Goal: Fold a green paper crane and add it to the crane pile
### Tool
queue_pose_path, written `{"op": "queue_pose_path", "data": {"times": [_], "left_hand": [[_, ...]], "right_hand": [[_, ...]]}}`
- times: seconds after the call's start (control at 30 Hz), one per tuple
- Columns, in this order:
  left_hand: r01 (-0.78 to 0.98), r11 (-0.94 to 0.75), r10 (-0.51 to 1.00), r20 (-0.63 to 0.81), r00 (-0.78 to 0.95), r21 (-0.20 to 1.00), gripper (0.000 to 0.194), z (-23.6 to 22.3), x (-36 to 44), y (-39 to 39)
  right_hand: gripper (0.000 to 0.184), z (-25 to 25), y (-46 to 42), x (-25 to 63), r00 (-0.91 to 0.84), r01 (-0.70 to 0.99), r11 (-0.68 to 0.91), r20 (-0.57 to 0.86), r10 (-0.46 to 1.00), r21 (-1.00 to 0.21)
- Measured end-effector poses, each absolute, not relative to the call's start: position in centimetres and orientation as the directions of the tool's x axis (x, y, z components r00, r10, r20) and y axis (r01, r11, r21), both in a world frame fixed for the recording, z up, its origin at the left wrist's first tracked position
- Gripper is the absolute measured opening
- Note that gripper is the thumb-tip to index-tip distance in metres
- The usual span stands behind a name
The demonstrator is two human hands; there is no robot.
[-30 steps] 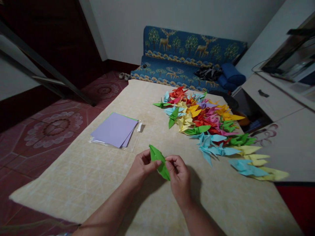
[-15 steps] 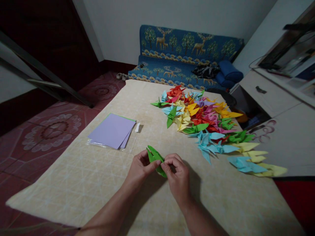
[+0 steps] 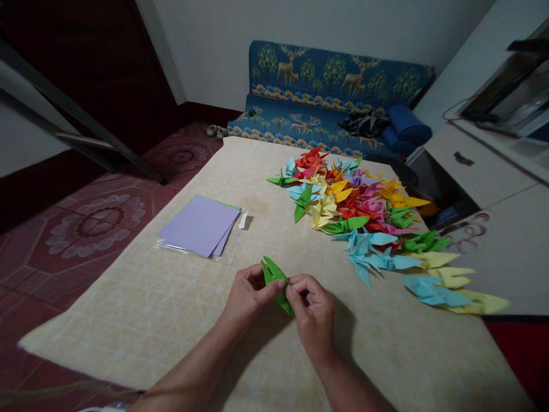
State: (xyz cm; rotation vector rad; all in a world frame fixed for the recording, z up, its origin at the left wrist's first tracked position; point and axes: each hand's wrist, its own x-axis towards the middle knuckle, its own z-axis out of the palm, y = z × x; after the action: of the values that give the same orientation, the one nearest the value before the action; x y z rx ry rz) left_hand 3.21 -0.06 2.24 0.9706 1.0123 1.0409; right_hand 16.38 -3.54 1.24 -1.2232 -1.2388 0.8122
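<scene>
A green origami crane point(image 3: 273, 276) is held above the near part of the table, its pointed folds tilted toward the upper left. My left hand point(image 3: 253, 293) grips its left side, with the thumb pressed across the paper and the other fingers behind. On the right side, my right hand point(image 3: 312, 306) pinches an edge of the same crane between thumb and curled fingers. The exact fold under the right fingertips is hidden. Farther right lies a spread of folded paper cranes point(image 3: 351, 223) in red, green, yellow, blue, pink and orange.
A stack of purple paper squares point(image 3: 199, 226) rests on a clear plastic sleeve to the left, a small white piece point(image 3: 243, 220) beside it. The table point(image 3: 128, 320) has a pale patterned cloth. Behind stands a blue sofa point(image 3: 300, 123); a white cabinet point(image 3: 493, 171) is at right.
The whole view has shifted slightly, so the table and its things sit a little farther right. Both hands keep hold of the green crane, with barely any change in the fingers.
</scene>
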Motion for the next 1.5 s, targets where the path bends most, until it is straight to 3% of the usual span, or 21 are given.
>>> {"op": "queue_pose_path", "data": {"times": [0.17, 0.27, 0.4, 0.57, 0.67, 0.77, 0.87, 1.0, 1.23, 1.33, 1.5], "left_hand": [[-0.187, 0.236, 0.962, -0.202, 0.184, 0.953, 0.023, 2.1, 3.0, 0.0], [-0.175, 0.227, 0.965, -0.197, 0.171, 0.958, 0.023, 1.9, 2.9, 0.1], [-0.21, 0.165, 0.977, -0.13, 0.172, 0.964, 0.023, 1.7, 3.2, 0.1], [-0.346, 0.168, 0.974, -0.1, 0.204, 0.923, 0.043, 1.6, 3.7, -0.3], [-0.357, 0.145, 0.982, -0.092, 0.162, 0.923, 0.031, 1.4, 3.7, -0.3], [-0.278, 0.129, 0.986, -0.093, 0.14, 0.952, 0.016, 1.2, 3.6, -0.3], [-0.141, 0.075, 0.995, -0.063, 0.082, 0.987, 0.008, 1.4, 3.4, -0.4], [0.08, -0.084, 0.996, 0.082, 0.021, 0.993, 0.007, 2.2, 3.3, -0.7], [0.158, -0.135, 0.99, 0.129, 0.049, 0.978, 0.01, 2.5, 3.5, -0.9], [0.146, -0.088, 0.996, 0.084, 0.035, 0.985, 0.011, 1.9, 3.7, -0.7], [-0.08, 0.179, 0.983, -0.175, 0.055, 0.981, 0.011, 1.1, 3.8, -0.3]], "right_hand": [[0.022, 0.9, -3.4, 16.3, 0.229, 0.168, 0.22, 0.255, 0.939, -0.961], [0.013, 0.7, -3.1, 16.4, 0.214, 0.114, 0.103, 0.126, 0.969, -0.988], [0.017, 0.5, -2.7, 16.7, 0.147, 0.037, -0.023, -0.017, 0.989, -0.999], [0.02, 0.0, -2.3, 17.3, 0.21, -0.128, -0.017, -0.044, 0.977, -0.992], [0.023, -0.4, -2.3, 17.6, 0.167, -0.23, -0.087, -0.128, 0.978, -0.969], [0.026, -0.5, -2.4, 17.6, 0.166, -0.224, -0.161, -0.2, 0.966, -0.961], [0.026, -0.2, -2.4, 17.4, 0.182, -0.174, -0.136, -0.168, 0.969, -0.975], [0.025, 0.6, -2.5, 16.9, 0.241, -0.064, -0.051, -0.065, 0.968, -0.997], [0.021, 0.5, -2.6, 16.6, 0.348, 0.058, 0.052, 0.069, 0.935, -0.997], [0.022, 0.4, -2.6, 16.7, 0.34, 0.065, 0.047, 0.067, 0.938, -0.997], [0.025, 0.3, -2.8, 17.3, 0.241, -0.04, -0.039, -0.048, 0.969, -0.998]]}}
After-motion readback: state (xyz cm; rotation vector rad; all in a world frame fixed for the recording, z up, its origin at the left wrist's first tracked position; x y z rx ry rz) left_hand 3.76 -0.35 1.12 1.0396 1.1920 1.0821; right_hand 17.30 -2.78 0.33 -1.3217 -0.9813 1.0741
